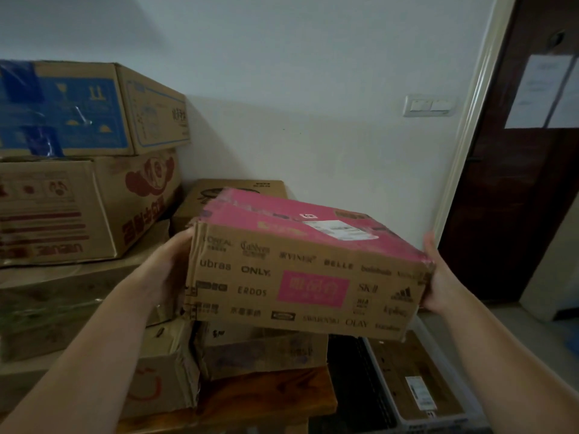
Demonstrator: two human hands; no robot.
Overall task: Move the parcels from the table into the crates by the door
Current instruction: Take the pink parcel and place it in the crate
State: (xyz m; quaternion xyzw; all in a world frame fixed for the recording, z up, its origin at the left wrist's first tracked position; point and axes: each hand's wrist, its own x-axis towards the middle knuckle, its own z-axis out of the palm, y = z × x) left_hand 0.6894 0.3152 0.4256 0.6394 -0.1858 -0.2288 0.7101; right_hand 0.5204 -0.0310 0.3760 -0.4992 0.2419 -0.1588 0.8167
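Note:
I hold a cardboard parcel with a pink top [307,270] in the air, tilted, brand names printed on its near side. My left hand [163,270] grips its left end and my right hand [438,280] grips its right end. Below it more brown parcels [260,352] lie on the wooden table [266,399]. At the lower right a pale plastic crate [423,427] stands on the floor, and a labelled brown parcel [413,380] lies inside it. The dark wooden door [517,183] is at the right.
Large cartons [78,198] are stacked high along the left wall, one with blue print [87,108] on top. Another brown box [238,191] sits behind the held parcel. A light switch [429,105] is on the white wall. A dark gap [347,380] separates table and crate.

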